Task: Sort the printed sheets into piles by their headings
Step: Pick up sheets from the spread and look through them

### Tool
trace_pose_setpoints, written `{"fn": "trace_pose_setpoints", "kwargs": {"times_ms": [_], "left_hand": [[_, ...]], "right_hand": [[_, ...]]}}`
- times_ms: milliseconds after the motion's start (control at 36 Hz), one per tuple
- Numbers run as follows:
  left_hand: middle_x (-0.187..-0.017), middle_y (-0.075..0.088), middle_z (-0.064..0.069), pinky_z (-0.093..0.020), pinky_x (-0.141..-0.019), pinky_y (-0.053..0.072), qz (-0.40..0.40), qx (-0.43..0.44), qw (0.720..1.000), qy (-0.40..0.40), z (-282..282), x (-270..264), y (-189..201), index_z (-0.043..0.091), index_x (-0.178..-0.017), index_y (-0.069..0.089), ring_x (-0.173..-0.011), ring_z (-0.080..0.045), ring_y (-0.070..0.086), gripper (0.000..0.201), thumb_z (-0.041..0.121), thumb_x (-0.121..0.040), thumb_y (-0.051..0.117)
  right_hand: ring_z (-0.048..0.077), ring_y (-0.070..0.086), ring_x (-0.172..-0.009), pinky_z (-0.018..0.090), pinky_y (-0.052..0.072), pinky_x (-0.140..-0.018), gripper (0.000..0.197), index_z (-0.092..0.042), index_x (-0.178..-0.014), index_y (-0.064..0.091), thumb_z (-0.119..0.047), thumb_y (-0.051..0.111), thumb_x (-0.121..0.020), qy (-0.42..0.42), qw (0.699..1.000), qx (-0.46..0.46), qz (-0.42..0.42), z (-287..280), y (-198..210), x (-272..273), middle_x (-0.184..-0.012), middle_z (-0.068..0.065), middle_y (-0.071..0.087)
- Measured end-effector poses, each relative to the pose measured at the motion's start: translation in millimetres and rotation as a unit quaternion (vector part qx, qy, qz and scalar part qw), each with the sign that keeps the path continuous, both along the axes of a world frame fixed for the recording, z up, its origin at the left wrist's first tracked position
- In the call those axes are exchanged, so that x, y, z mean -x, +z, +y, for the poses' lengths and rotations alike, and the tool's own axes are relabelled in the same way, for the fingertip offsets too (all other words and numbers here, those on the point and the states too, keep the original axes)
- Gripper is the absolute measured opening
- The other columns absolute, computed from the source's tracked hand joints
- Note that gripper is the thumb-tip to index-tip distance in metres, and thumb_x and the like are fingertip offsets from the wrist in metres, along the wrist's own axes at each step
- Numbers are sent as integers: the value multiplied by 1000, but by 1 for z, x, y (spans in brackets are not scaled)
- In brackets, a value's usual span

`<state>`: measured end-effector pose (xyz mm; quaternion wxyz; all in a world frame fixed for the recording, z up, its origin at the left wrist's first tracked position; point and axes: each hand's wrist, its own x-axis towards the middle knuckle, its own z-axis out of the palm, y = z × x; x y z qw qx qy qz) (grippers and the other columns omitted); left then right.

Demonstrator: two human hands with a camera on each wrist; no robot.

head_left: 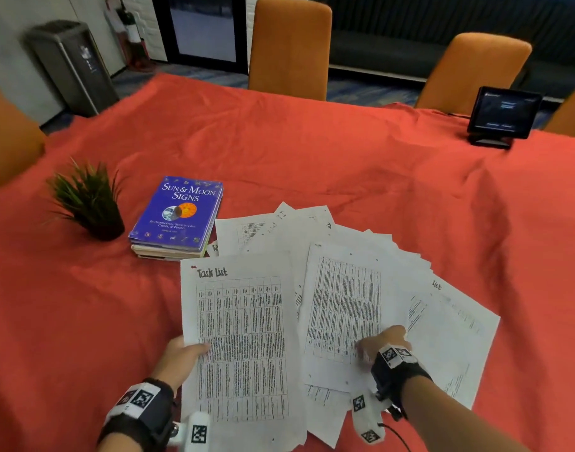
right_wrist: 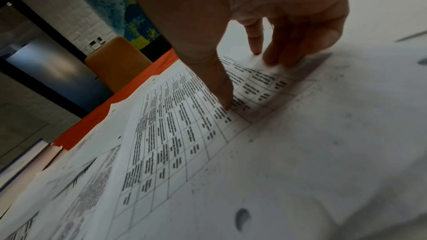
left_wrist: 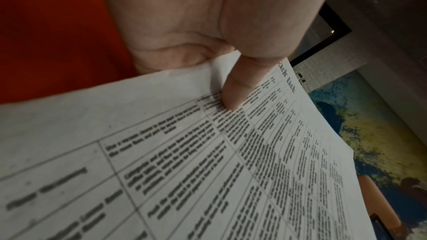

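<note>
A sheet headed "Task List" (head_left: pixel 240 337) with a dense printed table is held by its left edge in my left hand (head_left: pixel 181 357); the thumb (left_wrist: pixel 235 90) lies on top and the fingers are hidden beneath the paper (left_wrist: pixel 208 152). To its right a loose fan of printed sheets (head_left: pixel 344 252) lies spread on the red tablecloth. My right hand (head_left: pixel 382 342) rests on a table-printed sheet (head_left: pixel 341 308) in that fan, its fingertips (right_wrist: pixel 226 103) pressing down on the page (right_wrist: pixel 173 134).
A stack of books (head_left: pixel 177 220) topped by a blue "Sun & Moon Signs" cover lies left of the fan, beside a small potted plant (head_left: pixel 90 203). A small screen on a stand (head_left: pixel 504 115) stands at the far right. Orange chairs (head_left: pixel 289 47) line the table's far side.
</note>
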<state>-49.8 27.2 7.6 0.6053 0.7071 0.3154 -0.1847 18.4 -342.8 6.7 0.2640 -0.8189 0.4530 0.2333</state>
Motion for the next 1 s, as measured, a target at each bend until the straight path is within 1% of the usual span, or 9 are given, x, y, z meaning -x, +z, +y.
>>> {"fn": "trace_pose_setpoints", "kwargs": {"times_ms": [111,333,417,500,556,694,778,917,1000], "left_hand": [[-105,71,-6,-48,-103,43,-8,-4,1000,2,3,0,4,22,-96,66,-104,-26,64,18,7,-85,65],[-103,72,-7,-49,-102,44,-7,-1,1000,5,3,-2,0,20,-95,67,-103,-27,65,16,9,-84,67],[-102,71,-6,-47,-102,44,-16,6,1000,7,1,-3,1,21,-94,67,-103,-26,64,17,7,-84,66],[-103,72,-5,-48,-102,43,-25,12,1000,10,3,-4,2,21,-96,66,-103,-26,64,18,7,-85,66],[-103,71,-7,-48,-102,43,-36,19,999,22,6,-5,3,19,-97,66,-104,-27,64,19,5,-84,65],[-111,70,-11,-50,-103,43,-65,68,994,48,5,-9,7,10,-110,65,-106,-30,65,28,-1,-85,62],[-107,72,-10,-45,-101,45,-81,90,991,59,-2,-13,14,11,-103,67,-103,-27,66,25,-3,-85,60],[-90,75,2,-36,-99,42,-109,96,987,66,-12,-17,22,11,-94,68,-98,-18,65,15,0,-86,61],[-103,74,0,-38,-107,38,-113,110,986,56,-15,-20,25,10,-99,69,-108,-18,63,14,10,-85,65]], "right_hand": [[39,54,-101,54,52,-87,87,-14,-116,32,-40,82,-50,-12,1000,28,8,-1,2,2,-117,20,45],[38,54,-117,42,46,-91,69,2,-133,43,-11,76,-74,9,998,-34,-58,-6,18,5,-130,22,52],[32,61,-97,40,52,-83,54,-1,-125,53,-12,73,-76,2,995,-62,-80,-4,19,10,-118,19,61],[23,57,-66,31,50,-54,40,-7,-121,50,-13,65,-85,-29,988,-57,-142,-3,17,16,-92,17,62],[24,57,-63,25,41,-50,52,-14,-131,36,-19,65,-87,-63,977,-70,-191,-6,15,19,-96,17,61],[33,62,-85,36,51,-65,92,-16,-145,23,-1,74,-69,-174,949,-166,-205,-25,5,15,-113,26,60],[24,53,-61,24,45,-43,81,-6,-109,48,-14,79,-35,-174,951,-186,-176,-36,5,13,-92,20,60],[38,69,-74,53,58,-68,39,4,-82,62,-6,83,-50,-87,955,-206,-192,-30,23,16,-80,22,68],[32,68,-65,44,59,-63,39,5,-85,71,-5,74,-47,-30,931,-279,-234,-16,36,22,-73,17,71]]}}
